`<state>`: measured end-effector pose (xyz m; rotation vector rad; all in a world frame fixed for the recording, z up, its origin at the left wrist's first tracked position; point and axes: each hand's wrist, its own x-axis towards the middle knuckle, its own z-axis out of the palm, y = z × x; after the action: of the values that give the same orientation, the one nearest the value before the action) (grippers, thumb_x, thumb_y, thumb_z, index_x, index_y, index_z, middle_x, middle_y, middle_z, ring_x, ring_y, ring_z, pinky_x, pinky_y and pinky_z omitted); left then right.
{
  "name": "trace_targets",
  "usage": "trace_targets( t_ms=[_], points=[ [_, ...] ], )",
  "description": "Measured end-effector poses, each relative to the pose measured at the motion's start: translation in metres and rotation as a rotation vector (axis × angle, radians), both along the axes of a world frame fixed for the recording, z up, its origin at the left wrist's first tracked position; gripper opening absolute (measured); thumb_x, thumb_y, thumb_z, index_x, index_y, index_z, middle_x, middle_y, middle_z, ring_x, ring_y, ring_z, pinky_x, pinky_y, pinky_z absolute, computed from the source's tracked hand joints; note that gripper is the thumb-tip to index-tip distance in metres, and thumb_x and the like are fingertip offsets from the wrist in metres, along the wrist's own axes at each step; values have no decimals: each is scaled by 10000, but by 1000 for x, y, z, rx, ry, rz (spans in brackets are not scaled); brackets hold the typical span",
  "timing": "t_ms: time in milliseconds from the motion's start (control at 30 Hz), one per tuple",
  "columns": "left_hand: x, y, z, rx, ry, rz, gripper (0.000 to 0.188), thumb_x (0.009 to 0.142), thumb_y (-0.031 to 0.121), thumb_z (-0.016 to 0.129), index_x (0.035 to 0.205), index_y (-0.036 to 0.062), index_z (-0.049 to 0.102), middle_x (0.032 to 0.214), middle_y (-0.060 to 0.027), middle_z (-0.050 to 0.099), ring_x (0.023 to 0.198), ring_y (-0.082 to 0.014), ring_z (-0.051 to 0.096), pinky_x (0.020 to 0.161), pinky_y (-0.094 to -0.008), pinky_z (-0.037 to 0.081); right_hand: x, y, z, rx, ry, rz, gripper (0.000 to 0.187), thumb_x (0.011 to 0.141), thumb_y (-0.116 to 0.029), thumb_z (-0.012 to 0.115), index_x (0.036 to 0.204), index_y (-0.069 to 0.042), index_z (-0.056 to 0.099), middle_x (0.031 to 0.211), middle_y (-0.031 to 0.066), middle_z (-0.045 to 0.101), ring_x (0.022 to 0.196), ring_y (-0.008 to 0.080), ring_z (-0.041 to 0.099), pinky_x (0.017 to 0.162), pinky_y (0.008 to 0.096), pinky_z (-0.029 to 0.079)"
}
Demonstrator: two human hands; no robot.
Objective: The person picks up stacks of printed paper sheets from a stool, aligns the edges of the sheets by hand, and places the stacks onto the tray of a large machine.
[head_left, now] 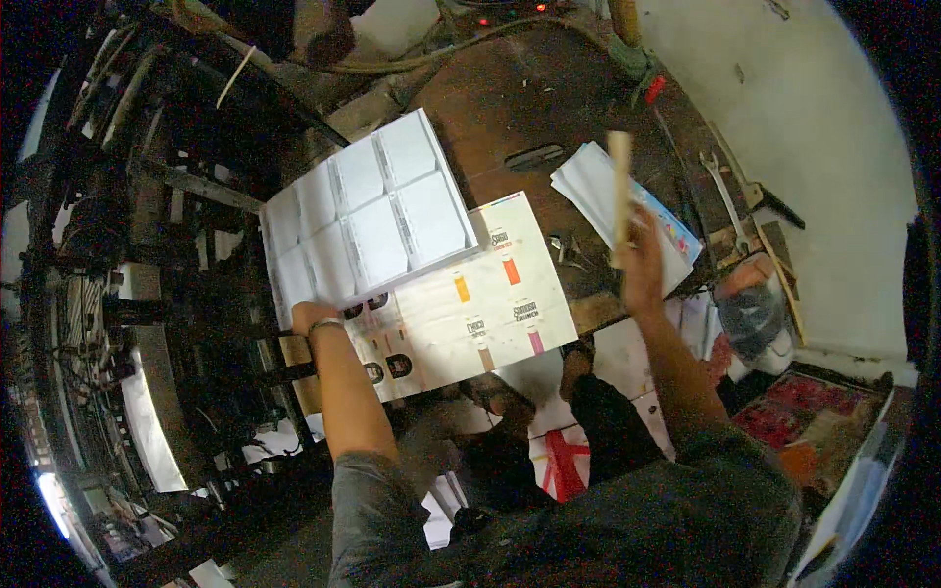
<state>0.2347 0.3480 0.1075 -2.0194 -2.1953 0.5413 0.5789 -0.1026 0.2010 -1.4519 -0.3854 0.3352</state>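
My right hand (642, 260) is closed around the lower end of a pale flat wooden stick (619, 181), raised over a pile of loose papers (588, 176). My left hand (306, 314), with a band at its wrist, touches the near left corner of a thick stack of white printed sheets (426, 211); its fingers are hard to make out. That stack shows a grid of blank panels with narrow printed strips. Partly under it lies a large cream sheet (441, 328) with coloured package prints.
Dark machinery (147, 314) fills the left side. On the brown wooden table (490, 88) lie a wrench (725, 196), pliers (569, 250) and a dark flat tool (534, 157). A clear plastic bag (755, 314) sits at the right, by the pale wall (833, 127).
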Motion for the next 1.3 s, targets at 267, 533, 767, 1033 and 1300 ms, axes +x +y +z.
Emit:
trace_targets(
  t_ms=[267,533,767,1033,1300],
  points=[
    [-5,12,-15,-223,427,-392,171,787,249,662,921,157,716,1035,-8,677,967,-167,645,798,-337,520,-2,158,-16,-475,-208,167,549,845,-367,533,1280,-39,464,1108,260,589,1021,394,574,899,427,438],
    [28,-7,-10,-92,30,-89,213,781,291,664,954,175,708,1063,-5,667,946,-178,648,751,-370,523,15,169,-32,-541,-245,184,506,844,-412,458,1144,-26,589,1023,274,612,950,435,580,859,452,450],
    [-4,8,-23,-114,170,-202,197,773,326,671,891,174,712,992,-26,678,891,-188,656,698,-335,507,-3,202,-27,-495,-310,622,458,830,-406,497,991,3,626,1035,270,609,947,417,585,845,462,442],
    [37,-67,78,302,-1786,895,702,776,348,644,1301,-43,389,1281,-197,489,1083,-307,531,915,-384,420,19,186,-41,-436,7,386,443,866,-375,534,1083,6,594,982,198,632,854,328,625,706,410,522],
    [-20,-186,64,497,-1622,63,589,890,190,535,1389,-18,300,1407,-191,361,1262,-286,402,1009,-337,343,43,60,-32,-13,228,219,449,909,-400,482,1144,-24,560,945,95,636,805,219,652,601,330,556]
  ],
)
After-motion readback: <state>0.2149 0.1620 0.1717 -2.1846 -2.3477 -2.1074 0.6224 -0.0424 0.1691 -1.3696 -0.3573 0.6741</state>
